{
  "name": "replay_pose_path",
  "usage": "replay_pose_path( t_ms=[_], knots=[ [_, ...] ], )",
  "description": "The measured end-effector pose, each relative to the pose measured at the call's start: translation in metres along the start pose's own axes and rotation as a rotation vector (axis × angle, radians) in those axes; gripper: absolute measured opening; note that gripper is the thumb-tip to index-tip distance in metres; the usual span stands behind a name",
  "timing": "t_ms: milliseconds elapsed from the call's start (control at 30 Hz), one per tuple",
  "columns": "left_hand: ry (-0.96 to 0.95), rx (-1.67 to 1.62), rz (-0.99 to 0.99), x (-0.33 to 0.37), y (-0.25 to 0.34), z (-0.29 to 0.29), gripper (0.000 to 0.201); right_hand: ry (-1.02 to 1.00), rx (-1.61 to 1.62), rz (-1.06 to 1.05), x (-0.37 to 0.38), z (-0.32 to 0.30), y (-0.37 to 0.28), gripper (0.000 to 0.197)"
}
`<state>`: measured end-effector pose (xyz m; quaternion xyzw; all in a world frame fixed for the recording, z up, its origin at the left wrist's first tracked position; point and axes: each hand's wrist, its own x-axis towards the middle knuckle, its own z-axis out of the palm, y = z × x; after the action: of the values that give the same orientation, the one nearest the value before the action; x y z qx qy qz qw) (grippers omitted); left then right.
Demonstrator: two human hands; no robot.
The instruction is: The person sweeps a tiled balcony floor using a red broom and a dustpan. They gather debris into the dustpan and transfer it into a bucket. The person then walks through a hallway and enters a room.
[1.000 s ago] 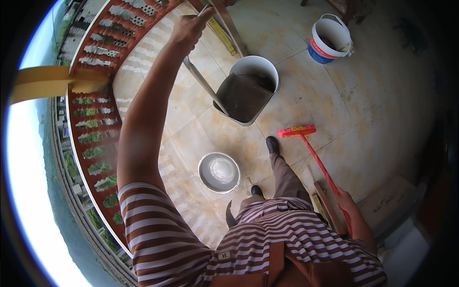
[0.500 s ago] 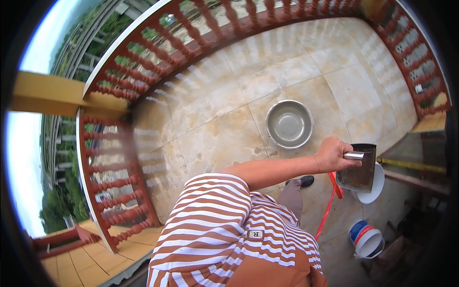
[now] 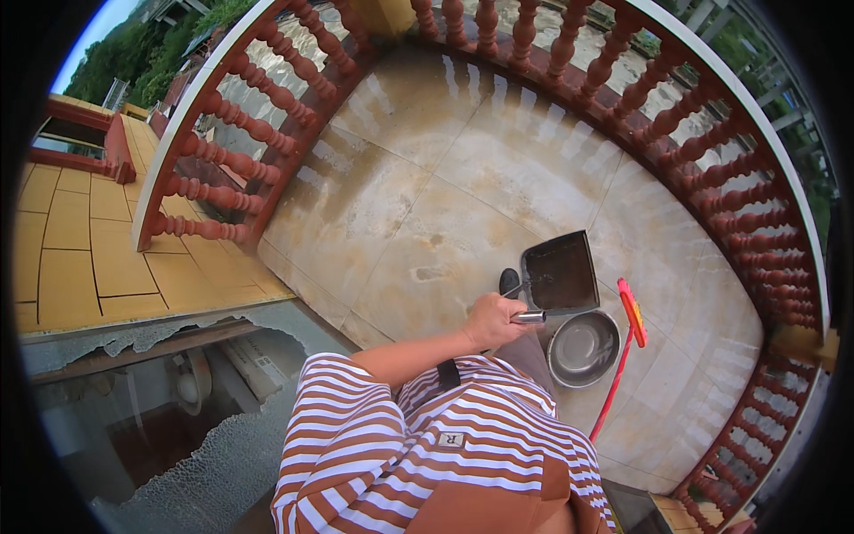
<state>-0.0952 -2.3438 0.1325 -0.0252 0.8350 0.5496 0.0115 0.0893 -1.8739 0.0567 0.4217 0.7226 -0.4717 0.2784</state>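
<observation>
Left hand closed round the shiny tubular handle of a dustpan; dark, flat, squarish pan beside a round metal basin, long axis roughly crosswise, lip rightward. Broom red, bristled; floor smooth, stained tile. Right hand's grip: cannot tell.

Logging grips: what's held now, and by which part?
Left hand holds the dustpan near the end of its handle. Right hand out of view; can't tell if it holds the broom.
</observation>
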Motion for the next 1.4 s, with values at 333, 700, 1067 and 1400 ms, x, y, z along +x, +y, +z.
replay_pose_path(
  t_ms=[333,700,1067,1400],
  knots=[
    [0.566,0.299,-0.458,0.0,-0.168,-0.202,0.02,-0.274,-0.527,-0.24,0.097,0.206,-0.396,0.029],
    [0.68,0.47,-0.991,-0.106,-0.34,-0.425,0.037,-0.597,-1.508,-0.925,0.047,0.655,-0.585,0.032],
    [1.047,0.312,-1.227,-0.153,-0.383,-0.465,0.038,-1.014,-2.054,-1.5,-0.068,1.202,-0.464,0.026],
    [1.345,0.067,-1.349,-0.108,-0.384,-0.431,0.039,-0.631,-2.144,-1.27,0.074,1.223,-0.652,0.046]
  ],
)
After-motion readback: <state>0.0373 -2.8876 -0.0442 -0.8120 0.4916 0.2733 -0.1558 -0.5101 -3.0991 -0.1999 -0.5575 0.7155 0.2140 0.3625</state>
